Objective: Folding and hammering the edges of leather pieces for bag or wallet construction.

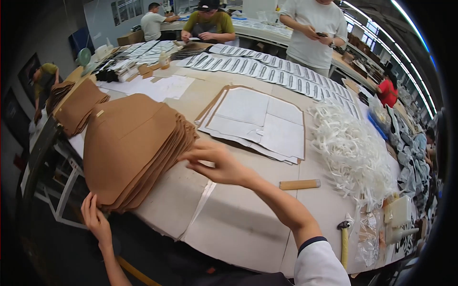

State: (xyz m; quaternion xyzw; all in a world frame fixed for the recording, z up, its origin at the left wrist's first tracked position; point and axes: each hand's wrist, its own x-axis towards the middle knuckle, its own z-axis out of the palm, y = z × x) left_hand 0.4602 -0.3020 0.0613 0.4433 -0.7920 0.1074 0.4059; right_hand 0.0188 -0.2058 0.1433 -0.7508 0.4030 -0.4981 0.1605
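A stack of brown sheets with cut corners lies at the left of the table, its layers fanned along the right side. My left hand touches the stack's near left corner, fingers loosely bent and apart. My right hand is at the stack's right edge, fingers apart and curved; I cannot tell whether its fingertips touch the sheets. To its upper right lies a pile of white panels with brown edges. A wooden strip lies right of my right forearm.
A second brown stack, rows of white pieces, tangled white tape and a hammer share the table. A standing person holds a phone across it; other people work around the room. Grey material is heaped at right.
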